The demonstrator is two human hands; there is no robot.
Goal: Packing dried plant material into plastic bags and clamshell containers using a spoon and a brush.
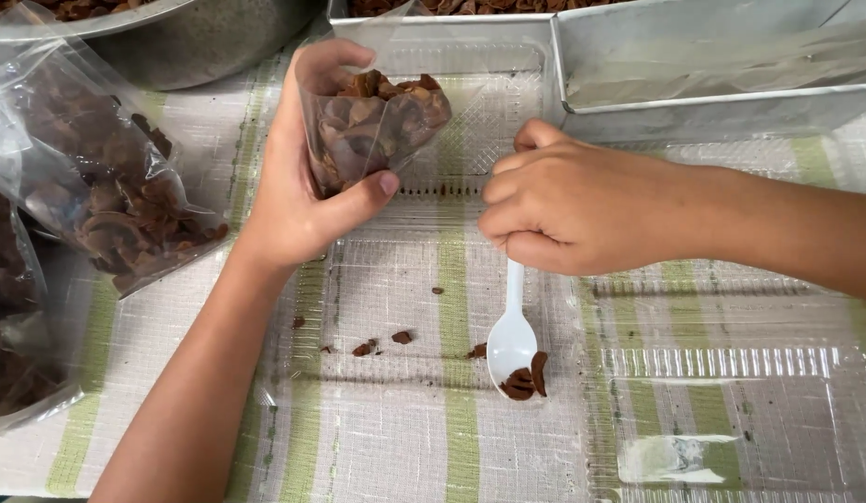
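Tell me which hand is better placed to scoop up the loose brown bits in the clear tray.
Probably right: the right hand grips the white spoon by the crumbs; the left hand holds the bag.

Single head view; looks steeply down, close over striped tabletop [451,447]

Small food-packing table: filled clear bags [116,196] left of striped cloth [461,438], metal trays [712,65] behind it.
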